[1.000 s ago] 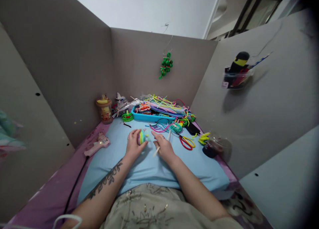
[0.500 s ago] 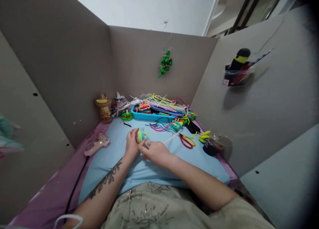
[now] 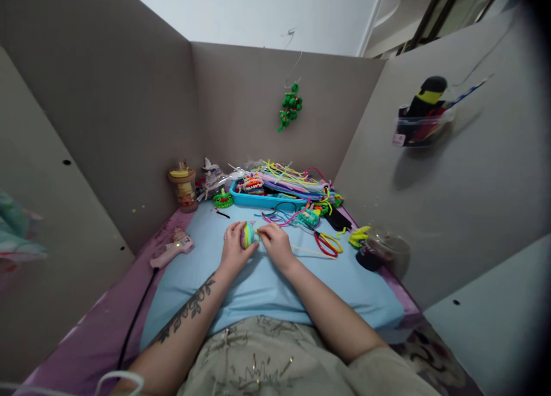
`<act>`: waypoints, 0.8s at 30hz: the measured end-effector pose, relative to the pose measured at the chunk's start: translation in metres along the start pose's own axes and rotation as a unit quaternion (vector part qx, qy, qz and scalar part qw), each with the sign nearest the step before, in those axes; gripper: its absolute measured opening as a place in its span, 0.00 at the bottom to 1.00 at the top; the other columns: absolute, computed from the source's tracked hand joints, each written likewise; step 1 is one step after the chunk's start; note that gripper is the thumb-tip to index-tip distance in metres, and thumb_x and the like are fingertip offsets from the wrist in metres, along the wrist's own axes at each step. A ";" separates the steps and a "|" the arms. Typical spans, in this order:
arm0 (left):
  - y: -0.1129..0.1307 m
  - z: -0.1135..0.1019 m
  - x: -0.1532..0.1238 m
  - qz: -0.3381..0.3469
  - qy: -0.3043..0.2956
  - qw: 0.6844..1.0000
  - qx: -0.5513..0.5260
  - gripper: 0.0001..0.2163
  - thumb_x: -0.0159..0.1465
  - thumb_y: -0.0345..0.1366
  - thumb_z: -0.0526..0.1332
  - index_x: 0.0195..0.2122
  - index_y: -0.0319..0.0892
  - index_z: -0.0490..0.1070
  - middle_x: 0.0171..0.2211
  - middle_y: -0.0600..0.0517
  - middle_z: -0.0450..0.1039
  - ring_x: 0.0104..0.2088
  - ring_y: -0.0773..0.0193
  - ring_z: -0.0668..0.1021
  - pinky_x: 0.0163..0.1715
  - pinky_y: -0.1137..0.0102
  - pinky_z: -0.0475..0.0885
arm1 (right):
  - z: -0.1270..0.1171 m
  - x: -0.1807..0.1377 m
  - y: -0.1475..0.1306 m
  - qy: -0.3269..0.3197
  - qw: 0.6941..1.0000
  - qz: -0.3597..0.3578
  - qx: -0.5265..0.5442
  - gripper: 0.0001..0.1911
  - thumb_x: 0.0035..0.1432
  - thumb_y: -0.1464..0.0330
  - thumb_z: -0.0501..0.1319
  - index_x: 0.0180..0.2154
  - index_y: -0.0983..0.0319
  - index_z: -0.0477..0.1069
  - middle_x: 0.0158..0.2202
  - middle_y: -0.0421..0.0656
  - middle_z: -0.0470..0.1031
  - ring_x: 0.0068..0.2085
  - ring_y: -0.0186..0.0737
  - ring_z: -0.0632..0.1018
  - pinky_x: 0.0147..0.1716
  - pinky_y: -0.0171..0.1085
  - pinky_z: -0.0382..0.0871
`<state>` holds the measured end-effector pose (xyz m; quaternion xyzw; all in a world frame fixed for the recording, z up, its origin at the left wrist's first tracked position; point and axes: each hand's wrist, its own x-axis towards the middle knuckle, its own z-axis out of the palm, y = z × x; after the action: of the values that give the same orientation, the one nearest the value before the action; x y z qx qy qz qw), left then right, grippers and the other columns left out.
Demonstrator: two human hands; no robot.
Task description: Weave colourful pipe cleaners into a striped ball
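Observation:
My left hand [image 3: 236, 247] is wrapped around a small rounded craft piece [image 3: 248, 235] with lilac, yellow, green and blue stripes, fuzzy like wound pipe cleaners. My right hand [image 3: 275, 244] pinches at a thin yellowish strand [image 3: 257, 232] on the right side of this piece; the fingers hide most of it. A cream pipe cleaner [image 3: 314, 252] stretches to the right from behind my right wrist; whether it joins the striped piece is hidden. Both hands are above the blue cloth [image 3: 202, 298].
A blue tray [image 3: 267, 202] heaped with pipe cleaners stands at the back. Scissors [image 3: 329, 244] with red and yellow handles and a dark-based clear cup [image 3: 374, 255] lie right. A pink glue gun [image 3: 172, 251] with a black cord lies left. A green frog-like craft [image 3: 222, 199] sits behind.
My right hand has drawn back from over my left thumb and now pinches at the piece's right side. The cream pipe cleaner has swung lower, toward me. The view has shifted slightly.

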<state>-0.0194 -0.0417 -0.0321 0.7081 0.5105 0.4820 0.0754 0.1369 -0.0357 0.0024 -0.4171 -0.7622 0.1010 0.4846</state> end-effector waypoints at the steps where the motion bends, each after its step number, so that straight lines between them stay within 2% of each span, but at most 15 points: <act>1: -0.001 0.001 0.000 0.002 -0.001 1.000 0.001 0.30 0.53 0.39 0.66 0.56 0.44 0.57 0.53 0.43 0.57 0.56 0.51 0.63 0.57 0.54 0.60 | 0.002 0.001 -0.001 0.007 1.000 0.006 0.002 0.08 0.58 0.72 0.56 0.34 0.61 0.74 0.32 0.43 0.71 0.36 0.38 0.73 0.40 0.36 0.68; 6: -0.004 0.003 0.000 0.007 -0.004 1.000 -0.001 0.31 0.52 0.38 0.67 0.57 0.45 0.57 0.54 0.43 0.58 0.57 0.50 0.63 0.56 0.53 0.61 | 0.006 0.001 0.001 0.030 1.000 0.003 -0.009 0.11 0.55 0.77 0.54 0.34 0.63 0.74 0.36 0.46 0.68 0.38 0.38 0.72 0.40 0.36 0.68; 15: -0.003 0.003 0.002 0.015 0.001 1.000 -0.014 0.27 0.56 0.38 0.63 0.56 0.44 0.59 0.53 0.43 0.59 0.57 0.51 0.64 0.57 0.54 0.61 | 0.001 -0.006 -0.002 -0.026 0.999 0.025 -0.013 0.12 0.57 0.77 0.55 0.36 0.60 0.74 0.35 0.44 0.75 0.39 0.39 0.74 0.42 0.36 0.67; 24: -0.007 0.003 0.004 0.034 -0.001 0.999 -0.001 0.30 0.52 0.37 0.66 0.56 0.43 0.60 0.53 0.42 0.60 0.55 0.50 0.65 0.56 0.53 0.62 | 0.003 0.000 -0.010 -0.070 0.989 0.034 -0.129 0.12 0.57 0.77 0.55 0.37 0.61 0.75 0.36 0.46 0.72 0.39 0.41 0.72 0.40 0.37 0.66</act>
<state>-0.0215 -0.0341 -0.0351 0.7255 0.4856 0.4840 0.0605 0.1295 -0.0412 0.0068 -0.4936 -0.7861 0.0475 0.3690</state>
